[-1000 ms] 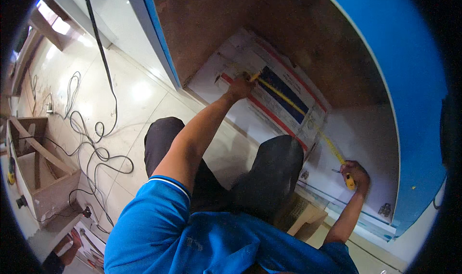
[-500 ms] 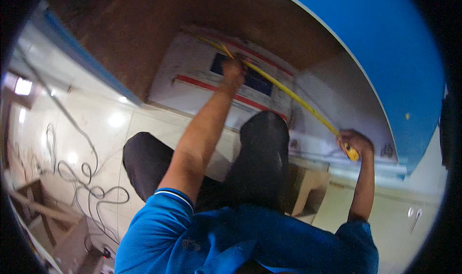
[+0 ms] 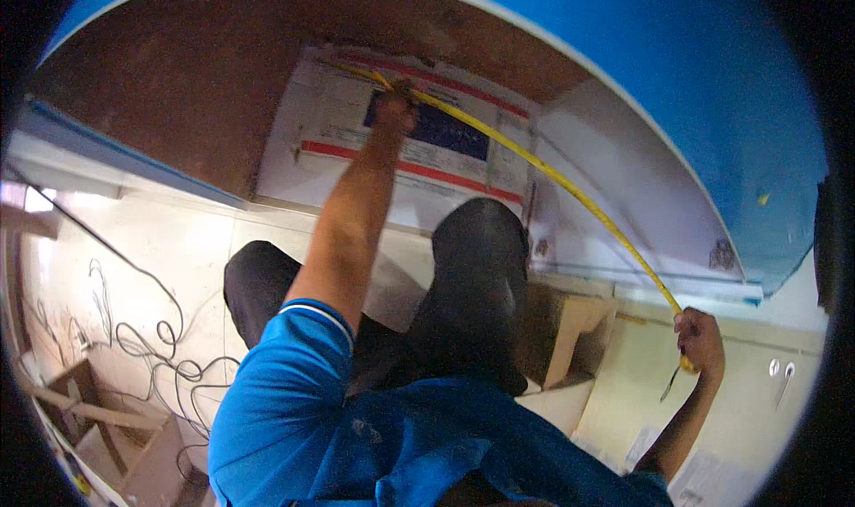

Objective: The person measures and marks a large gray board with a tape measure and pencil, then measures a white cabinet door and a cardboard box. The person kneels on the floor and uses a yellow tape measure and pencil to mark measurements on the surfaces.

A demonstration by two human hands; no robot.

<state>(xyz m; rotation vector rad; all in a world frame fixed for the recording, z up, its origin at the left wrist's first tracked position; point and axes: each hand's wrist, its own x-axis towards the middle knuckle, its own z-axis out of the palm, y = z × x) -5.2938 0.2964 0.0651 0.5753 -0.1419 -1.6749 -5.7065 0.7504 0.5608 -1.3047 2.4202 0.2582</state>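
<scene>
A tape measure's yellow blade point(image 3: 570, 185) runs across the recess from upper left to lower right, bowed slightly upward. My right hand point(image 3: 701, 338) is closed around the tape measure's yellow case point(image 3: 687, 364), most of it hidden by the fingers; a dark strap hangs below. My left hand point(image 3: 397, 111) is closed at the blade near its far end, its fingers partly blurred. Beneath that hand lies a pale printed sheet or board point(image 3: 338, 124) with red stripes and a dark blue block, set against brown boarding point(image 3: 196, 71).
A curved blue panel point(image 3: 712, 89) with a white edge borders the recess at upper right. Tangled dark cable point(image 3: 183, 360) lies on the pale tiled floor at left. Wooden box frames point(image 3: 134, 427) stand at lower left, and another wooden piece point(image 3: 570, 329) beside my dark-trousered knee point(image 3: 481, 258).
My right hand has moved down and to the right with the tape case, and more blade shows. My left hand appears slightly further up and left. The whole view has shifted a little.
</scene>
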